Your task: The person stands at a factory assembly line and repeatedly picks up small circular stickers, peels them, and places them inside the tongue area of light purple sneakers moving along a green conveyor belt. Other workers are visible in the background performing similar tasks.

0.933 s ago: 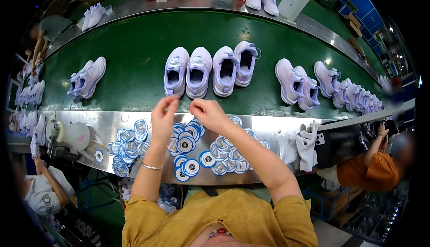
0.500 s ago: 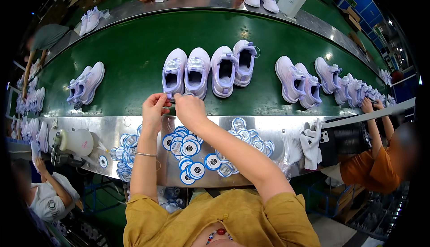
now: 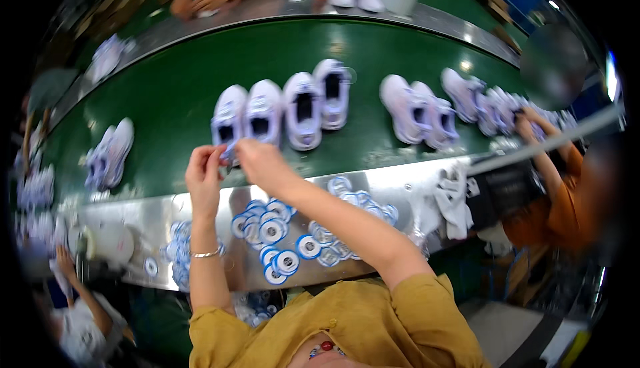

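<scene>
Both hands meet behind the heel of a pale lilac sneaker (image 3: pixel 229 111), the leftmost of two pairs standing side by side on the green belt. My left hand (image 3: pixel 205 169) has thumb and fingertips pinched together by the heel tab. Close beside it, my right hand (image 3: pixel 265 165) is closed, its fingers bent toward the same spot. Whatever lies between the fingertips is too small and blurred to make out. A second sneaker (image 3: pixel 263 105) stands just beyond my right hand. Round blue-and-white tags (image 3: pixel 272 230) lie in a pile below my hands on the metal ledge.
More tags (image 3: pixel 181 248) lie left of my forearm, with a whitish container (image 3: pixel 110 243) further left. White gloves (image 3: pixel 455 201) and a metal rail (image 3: pixel 540 145) are at the right. Sneakers (image 3: pixel 110 155) stand along the belt. Co-workers sit left, right and across.
The whole view has shifted and blurred, so the shoes and ledge appear further left and tilted. My hands stay together at the same shoe's heel.
</scene>
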Demonstrator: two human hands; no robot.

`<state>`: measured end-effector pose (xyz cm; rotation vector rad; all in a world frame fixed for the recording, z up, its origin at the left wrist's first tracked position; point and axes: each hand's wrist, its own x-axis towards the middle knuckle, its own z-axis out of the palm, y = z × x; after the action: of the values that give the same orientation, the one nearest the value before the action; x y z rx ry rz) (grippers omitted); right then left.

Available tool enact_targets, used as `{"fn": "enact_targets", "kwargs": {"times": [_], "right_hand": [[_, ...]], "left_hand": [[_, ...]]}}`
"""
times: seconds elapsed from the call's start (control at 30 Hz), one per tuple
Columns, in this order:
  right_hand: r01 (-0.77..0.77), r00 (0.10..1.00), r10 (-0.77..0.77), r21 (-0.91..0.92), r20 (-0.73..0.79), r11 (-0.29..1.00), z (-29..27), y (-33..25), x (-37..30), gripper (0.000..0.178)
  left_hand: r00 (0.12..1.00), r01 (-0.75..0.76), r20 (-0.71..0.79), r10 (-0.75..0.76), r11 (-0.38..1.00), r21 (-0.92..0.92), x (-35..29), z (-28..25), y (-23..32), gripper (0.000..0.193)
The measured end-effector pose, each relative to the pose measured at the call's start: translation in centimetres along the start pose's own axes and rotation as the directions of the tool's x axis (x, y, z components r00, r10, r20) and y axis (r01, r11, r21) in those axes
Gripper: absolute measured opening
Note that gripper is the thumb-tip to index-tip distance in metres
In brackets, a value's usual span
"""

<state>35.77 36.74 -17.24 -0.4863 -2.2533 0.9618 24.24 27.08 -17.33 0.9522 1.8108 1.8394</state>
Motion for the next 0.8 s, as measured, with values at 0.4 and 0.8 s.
{"fn": "enact_targets", "kwargs": {"times": [0.4, 0.8], "right_hand": [[0.192, 0.973, -0.145, 0.278, -0.179, 0.941, 1.2, 2.6, 4.2, 0.008], [-0.127, 0.991, 0.125, 0.674, 0.052, 0.728, 2.7, 2.4, 5.0, 0.009]], "left_hand": [[0.996, 0.041, 0.078, -0.038, 0.998, -0.045, 2.3, -1.2, -2.1, 0.016], [0.980, 0.185, 0.103, -0.171, 0.971, -0.149, 2.3, -2.5, -1.9, 0.009]]}}
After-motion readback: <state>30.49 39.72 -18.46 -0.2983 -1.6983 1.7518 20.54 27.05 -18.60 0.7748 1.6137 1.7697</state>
